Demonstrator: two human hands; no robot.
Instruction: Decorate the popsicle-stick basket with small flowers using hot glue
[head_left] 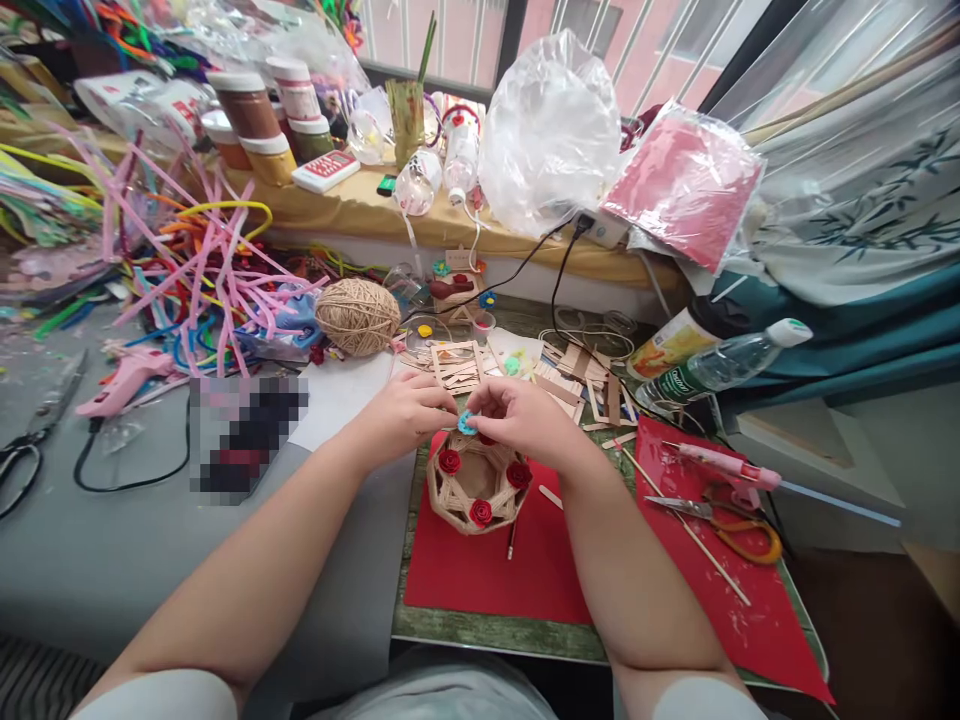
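Stick basket (477, 485) below; left hand (409, 410), right hand (517, 415) grip closed, pinching blue flower (467, 423).

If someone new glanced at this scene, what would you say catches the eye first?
At centre, the left hand and right hand pinch a small blue flower over a stick basket studded with red roses, on a red sheet. A heap of pipe cleaners sprawls at left, beside a twine ball.

The small basket (477, 482) near the middle looks like pale, matt wooden sticks, rough at the edges. Beneath it lies a smooth, matt red paper sheet (487, 575). The far twine ball (358, 316) is coarse and fibrous. The far plastic bag (550, 130) is glossy and crinkled.
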